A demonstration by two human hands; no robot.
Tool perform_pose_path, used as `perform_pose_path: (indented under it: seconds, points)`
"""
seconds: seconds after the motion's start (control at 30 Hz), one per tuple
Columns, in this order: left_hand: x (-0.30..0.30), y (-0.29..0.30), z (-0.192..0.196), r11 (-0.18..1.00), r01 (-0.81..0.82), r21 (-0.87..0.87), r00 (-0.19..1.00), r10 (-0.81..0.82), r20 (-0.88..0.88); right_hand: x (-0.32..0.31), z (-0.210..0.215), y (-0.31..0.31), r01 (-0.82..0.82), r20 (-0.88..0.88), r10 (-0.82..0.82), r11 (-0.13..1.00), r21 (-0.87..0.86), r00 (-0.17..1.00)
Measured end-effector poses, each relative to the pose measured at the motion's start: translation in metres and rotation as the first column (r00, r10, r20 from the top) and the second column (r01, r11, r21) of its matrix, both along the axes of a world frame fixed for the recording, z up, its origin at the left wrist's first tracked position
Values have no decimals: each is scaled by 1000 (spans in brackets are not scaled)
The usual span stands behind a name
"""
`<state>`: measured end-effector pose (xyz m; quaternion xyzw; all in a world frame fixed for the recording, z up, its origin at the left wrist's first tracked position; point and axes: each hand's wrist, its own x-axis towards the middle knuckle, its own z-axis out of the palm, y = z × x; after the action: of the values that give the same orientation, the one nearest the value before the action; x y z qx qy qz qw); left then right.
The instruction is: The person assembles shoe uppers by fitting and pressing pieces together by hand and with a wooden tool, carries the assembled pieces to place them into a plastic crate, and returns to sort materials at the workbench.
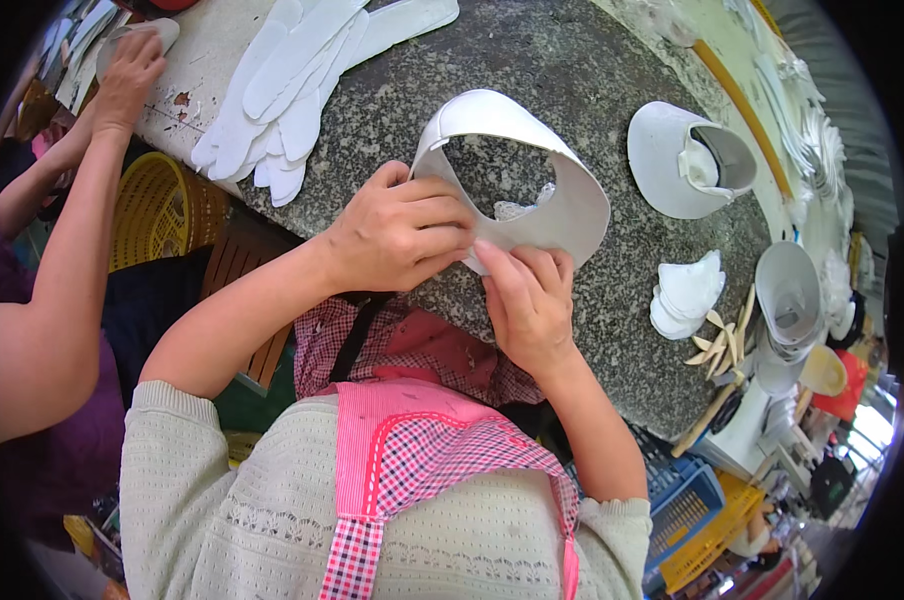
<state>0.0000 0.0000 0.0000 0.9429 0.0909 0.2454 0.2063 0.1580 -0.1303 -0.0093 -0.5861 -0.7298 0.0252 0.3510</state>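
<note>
Both my hands hold a pale grey-white shoe upper (584,205) just above the near part of the stone tabletop (372,110). It is curved into a loop, its opening showing the speckled stone behind. My left hand (404,232) is closed on its left edge, with the fingers bent over the material. My right hand (534,300) pinches the lower edge close beside the left fingertips. What lies between the fingertips is hidden. Through the opening, a small crinkled whitish thing (522,208) is visible; I cannot tell what it is.
Long white cut pieces (297,75) are piled at the far left. Another shoe upper (660,165), small white pieces (687,292) and tan pointed strips (720,345) lie right. Nested uppers (787,290) stand beyond. A co-worker's hand (130,80), yellow basket (162,210) and blue crate (682,510) flank me.
</note>
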Motion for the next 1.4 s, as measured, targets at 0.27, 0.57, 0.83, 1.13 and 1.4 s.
perform_pose_path:
  seconds: [0.27, 0.57, 0.83, 1.13, 1.4]
  points:
    - [0, -1, 5, 996, -39, -74, 997, 34, -65, 0, 16, 1, -310, 179, 311, 950, -38, 933]
    - [5, -12, 15, 977, -83, 196, 994, 95, -56, 3, 4, -1, -35, -223, 52, 996, 77, 973]
    - [19, -23, 26, 889, 182, 421, 965, -80, -250, -1, 7, 3, 112, -342, -148, 986, -123, 928]
    - [20, -14, 13, 978, 108, 180, 989, -87, -121, -8, 7, 8, 181, -303, -221, 971, -154, 927]
    - [19, -16, 4, 999, 7, 31, 1000, -8, 22, -6, 7, 7, 154, -300, -201, 973, -173, 932]
